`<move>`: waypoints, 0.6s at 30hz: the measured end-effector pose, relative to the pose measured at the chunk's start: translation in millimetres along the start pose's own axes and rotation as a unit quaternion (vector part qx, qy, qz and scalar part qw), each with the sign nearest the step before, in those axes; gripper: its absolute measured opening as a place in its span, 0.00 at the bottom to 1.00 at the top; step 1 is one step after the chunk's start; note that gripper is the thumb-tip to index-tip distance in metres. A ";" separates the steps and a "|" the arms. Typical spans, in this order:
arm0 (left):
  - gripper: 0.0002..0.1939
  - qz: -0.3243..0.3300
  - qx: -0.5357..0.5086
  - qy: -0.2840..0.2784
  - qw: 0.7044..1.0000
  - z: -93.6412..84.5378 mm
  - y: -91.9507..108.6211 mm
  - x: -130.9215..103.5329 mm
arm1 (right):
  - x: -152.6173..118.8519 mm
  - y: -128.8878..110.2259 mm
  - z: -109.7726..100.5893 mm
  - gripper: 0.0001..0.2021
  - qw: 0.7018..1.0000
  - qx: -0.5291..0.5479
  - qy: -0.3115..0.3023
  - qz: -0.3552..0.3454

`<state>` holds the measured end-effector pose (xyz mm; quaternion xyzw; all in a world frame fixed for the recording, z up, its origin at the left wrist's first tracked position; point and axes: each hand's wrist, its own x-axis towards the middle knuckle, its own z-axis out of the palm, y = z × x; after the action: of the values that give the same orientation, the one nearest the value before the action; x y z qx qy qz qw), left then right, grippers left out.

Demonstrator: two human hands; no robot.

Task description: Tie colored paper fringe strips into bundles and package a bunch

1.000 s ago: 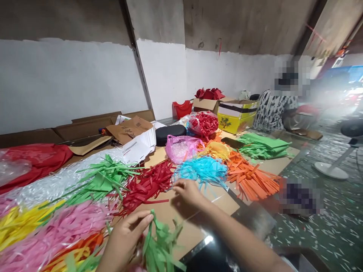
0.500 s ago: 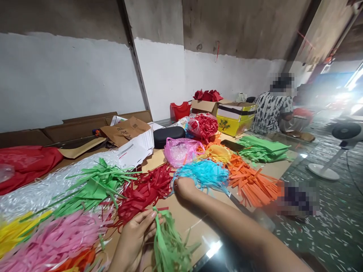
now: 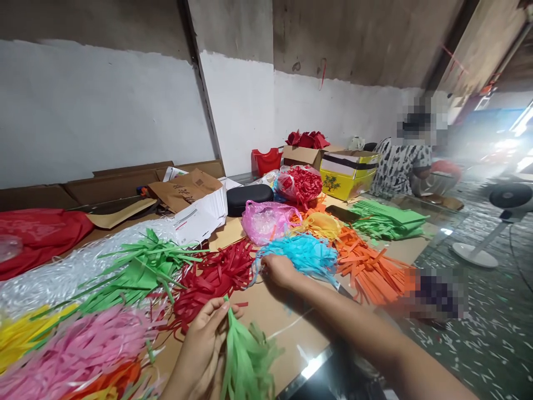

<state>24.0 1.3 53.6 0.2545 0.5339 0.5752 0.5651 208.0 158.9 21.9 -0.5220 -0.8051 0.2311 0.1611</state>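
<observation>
Between its thumb and fingers, my left hand (image 3: 204, 333) pinches the top of a green paper tassel (image 3: 245, 358), whose fringe hangs down. A short red strip shows just behind these fingers. My right hand (image 3: 278, 271) is closed at the left end of a pile of light-blue paper tassels (image 3: 306, 253). Its fingertips pinch at the blue strips and are partly hidden. Dark-red tassels (image 3: 216, 272) lie between the two hands. Orange tassels (image 3: 370, 261) spread to the right of the blue ones.
Green fringed strips (image 3: 141, 272), pink tassels (image 3: 83, 350) and white strands (image 3: 75, 272) lie left. Behind are a pink bag (image 3: 266, 222), a black case (image 3: 250, 197) and a yellow box (image 3: 347, 180). A person (image 3: 402, 161) sits far right, near a fan (image 3: 510, 203).
The green tassel has swung and its fringe hangs closer together. My right hand has shifted slightly right and up, beside the blue pile. My left hand keeps its pinch.
</observation>
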 end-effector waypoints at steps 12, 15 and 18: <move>0.13 0.173 0.331 -0.068 0.925 6.4 -9.0 -5.6 | -109.9 -44.8 22.0 0.11 0.881 0.469 0.023 -0.055; 0.11 0.265 0.429 -0.067 0.861 5.7 -8.5 -7.8 | -117.6 -46.3 27.8 0.15 0.828 0.556 0.041 -0.063; 0.09 0.337 0.475 -0.077 0.809 5.0 -8.4 -10.2 | -119.5 -45.2 29.9 0.16 0.805 0.590 0.036 -0.046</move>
<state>34.0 -8.2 50.6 0.6990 0.5758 0.3823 0.1837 206.6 27.8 19.0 -0.2968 -0.5304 0.6350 0.4768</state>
